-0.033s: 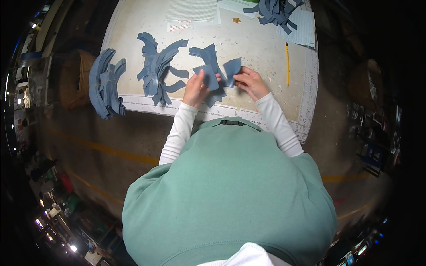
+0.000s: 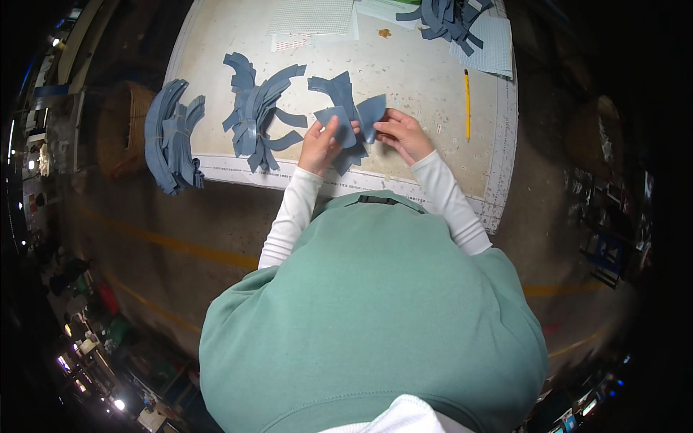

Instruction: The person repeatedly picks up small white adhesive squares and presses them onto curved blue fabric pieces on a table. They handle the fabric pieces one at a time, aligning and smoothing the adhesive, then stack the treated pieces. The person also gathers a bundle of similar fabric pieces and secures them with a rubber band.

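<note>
My left hand (image 2: 320, 144) pinches a small blue-grey cut piece (image 2: 333, 121) between thumb and fingers. My right hand (image 2: 401, 133) holds a second blue-grey piece (image 2: 372, 114) just beside it, and the two pieces meet edge to edge above the table (image 2: 426, 79). More of the same pieces (image 2: 336, 88) lie beneath and behind both hands. White sleeves and a green sweatshirt fill the lower part of the view.
A fan of curved blue-grey strips (image 2: 254, 108) lies left of my hands. A thick stack (image 2: 172, 133) hangs over the table's left edge. Another pile (image 2: 444, 16) sits far right, beside a yellow pencil (image 2: 467, 101). Wicker baskets (image 2: 119, 126) flank the table.
</note>
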Action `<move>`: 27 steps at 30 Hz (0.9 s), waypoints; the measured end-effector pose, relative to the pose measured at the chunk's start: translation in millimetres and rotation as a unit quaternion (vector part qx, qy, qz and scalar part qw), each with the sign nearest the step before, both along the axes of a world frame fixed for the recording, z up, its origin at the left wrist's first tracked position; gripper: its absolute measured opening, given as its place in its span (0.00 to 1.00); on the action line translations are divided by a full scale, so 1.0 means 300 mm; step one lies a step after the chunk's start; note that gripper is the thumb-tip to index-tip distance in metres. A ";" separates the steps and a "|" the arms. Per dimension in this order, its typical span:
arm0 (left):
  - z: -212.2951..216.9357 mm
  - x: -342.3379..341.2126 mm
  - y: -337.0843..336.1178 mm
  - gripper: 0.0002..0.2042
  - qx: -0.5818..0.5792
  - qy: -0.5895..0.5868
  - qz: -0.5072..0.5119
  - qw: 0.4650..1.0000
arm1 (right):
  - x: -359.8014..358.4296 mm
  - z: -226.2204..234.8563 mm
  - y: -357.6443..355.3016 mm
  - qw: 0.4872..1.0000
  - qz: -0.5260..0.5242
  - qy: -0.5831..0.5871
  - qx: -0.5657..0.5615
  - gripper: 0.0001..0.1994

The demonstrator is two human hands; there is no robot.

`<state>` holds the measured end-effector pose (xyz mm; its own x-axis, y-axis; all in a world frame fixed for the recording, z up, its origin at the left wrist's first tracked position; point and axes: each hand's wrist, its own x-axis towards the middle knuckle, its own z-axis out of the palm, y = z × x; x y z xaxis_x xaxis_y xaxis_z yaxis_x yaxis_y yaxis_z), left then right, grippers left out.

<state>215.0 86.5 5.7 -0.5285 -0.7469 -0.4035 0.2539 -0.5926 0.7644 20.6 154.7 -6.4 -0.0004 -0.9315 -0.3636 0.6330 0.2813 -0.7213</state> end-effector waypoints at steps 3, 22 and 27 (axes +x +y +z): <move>-0.013 -0.008 0.015 0.15 -0.005 -0.036 0.052 0.998 | 0.069 0.005 -0.028 1.000 0.012 -0.002 0.011 0.15; -0.058 0.223 -0.064 0.18 0.006 0.052 0.181 0.982 | 0.251 -0.088 -0.090 0.725 0.053 0.668 -0.160 0.27; -0.054 0.179 -0.040 0.19 -0.017 0.079 0.108 0.991 | 0.180 -0.100 -0.187 0.671 -0.023 0.740 -0.039 0.32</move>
<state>268.6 74.6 -10.6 -0.4090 -0.8613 -0.3016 0.4909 -0.4862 0.7229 74.5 98.5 -36.4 -0.3369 -0.9345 0.1153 -0.7857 0.2115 -0.5814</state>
